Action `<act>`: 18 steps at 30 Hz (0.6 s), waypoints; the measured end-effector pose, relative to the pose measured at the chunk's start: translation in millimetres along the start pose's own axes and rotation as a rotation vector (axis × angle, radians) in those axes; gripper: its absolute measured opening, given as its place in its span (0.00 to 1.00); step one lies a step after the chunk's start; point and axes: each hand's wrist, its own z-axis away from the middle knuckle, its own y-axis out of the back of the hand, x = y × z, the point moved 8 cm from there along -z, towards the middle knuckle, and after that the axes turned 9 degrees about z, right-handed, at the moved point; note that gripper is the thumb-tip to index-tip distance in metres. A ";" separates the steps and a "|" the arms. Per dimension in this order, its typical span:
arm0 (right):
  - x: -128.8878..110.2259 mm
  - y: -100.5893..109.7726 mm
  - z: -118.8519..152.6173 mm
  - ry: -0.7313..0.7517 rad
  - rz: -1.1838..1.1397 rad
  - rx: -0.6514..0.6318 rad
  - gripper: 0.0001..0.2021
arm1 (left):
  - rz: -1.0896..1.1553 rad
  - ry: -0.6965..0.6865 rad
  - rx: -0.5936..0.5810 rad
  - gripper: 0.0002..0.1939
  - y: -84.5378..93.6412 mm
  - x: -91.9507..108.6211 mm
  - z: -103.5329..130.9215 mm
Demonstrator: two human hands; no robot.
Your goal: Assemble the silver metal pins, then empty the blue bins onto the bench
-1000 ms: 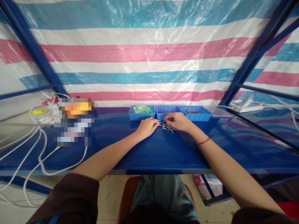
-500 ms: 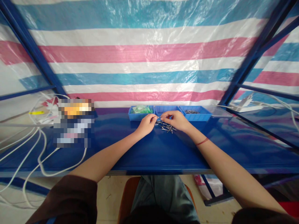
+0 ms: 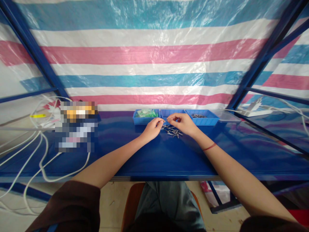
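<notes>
My left hand (image 3: 154,128) and my right hand (image 3: 181,123) are close together over the table, fingertips pinched and nearly meeting. Between them shows a small, thin metallic piece, too tiny to name; the right fingers pinch one end and the left fingers close around the other side. Just beneath lies a loose pile of thin metal pins or rivets (image 3: 174,131). Behind the hands stand three joined blue bins. The left bin (image 3: 142,121) holds green and clear plastic, the middle bin (image 3: 172,112) is partly hidden by my right hand, and the right bin (image 3: 205,121) holds more small metal pieces.
The blue table (image 3: 156,161) runs across, with a striped plastic sheet (image 3: 154,54) behind it. White cables (image 3: 44,161) and a pixelated area lie on the left. A clear lid (image 3: 227,116) and a white power strip (image 3: 256,110) are at the right.
My fingertips have drawn slightly apart, the right hand rising a little, so more of the thin piece between them shows. The pile and bins stay put.
</notes>
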 end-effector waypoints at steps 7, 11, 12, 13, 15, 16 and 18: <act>-9.1 0.4 0.9 0.055 0.029 -0.009 0.10 | -0.025 -0.090 -0.023 0.08 -2.7 3.8 1.5; -10.5 1.7 1.3 0.072 0.053 0.019 0.09 | -0.017 -0.105 0.035 0.05 3.0 6.0 1.9; -9.7 1.4 1.5 0.069 0.058 0.021 0.09 | -0.013 -0.105 0.062 0.05 5.7 7.2 2.2; -9.1 0.4 1.7 0.069 0.065 0.018 0.09 | -0.011 -0.107 0.086 0.05 8.1 8.8 2.7; -8.7 -3.8 2.0 0.082 0.082 -0.015 0.09 | -0.019 -0.120 0.117 0.04 11.1 12.5 3.7; -8.7 -6.4 1.9 0.092 0.091 -0.040 0.09 | -0.028 -0.131 0.122 0.05 11.5 14.2 4.1; -5.9 -8.9 0.9 0.093 0.110 -0.081 0.09 | -0.047 -0.149 0.117 0.05 10.8 15.8 4.6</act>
